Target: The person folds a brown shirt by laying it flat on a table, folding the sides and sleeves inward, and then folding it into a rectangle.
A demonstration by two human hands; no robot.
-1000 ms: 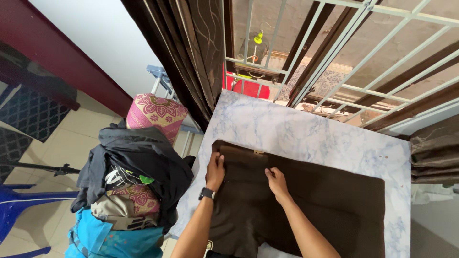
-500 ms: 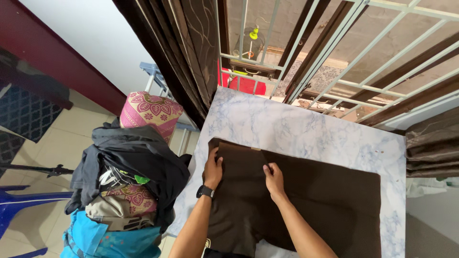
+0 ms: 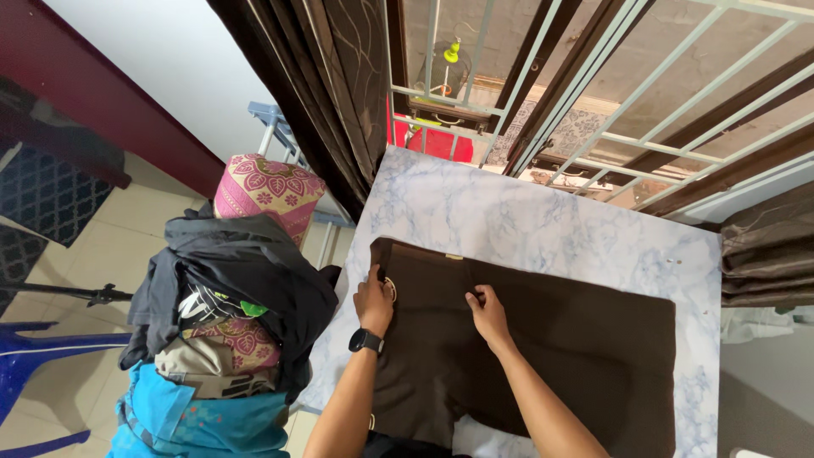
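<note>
Lying flat across the marbled worktop [image 3: 526, 225], the dark brown trousers [image 3: 543, 339] are pinched along the far waistband by both hands: left hand [image 3: 374, 298] at the left corner, right hand [image 3: 486, 311] mid-band. Left of the worktop sits a heaped clothes pile [image 3: 229, 314].

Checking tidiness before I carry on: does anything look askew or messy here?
The clothes pile left of the marble-patterned table is heaped loosely, garments drooping over its sides. The dark brown garment lies flat under both hands.
</note>
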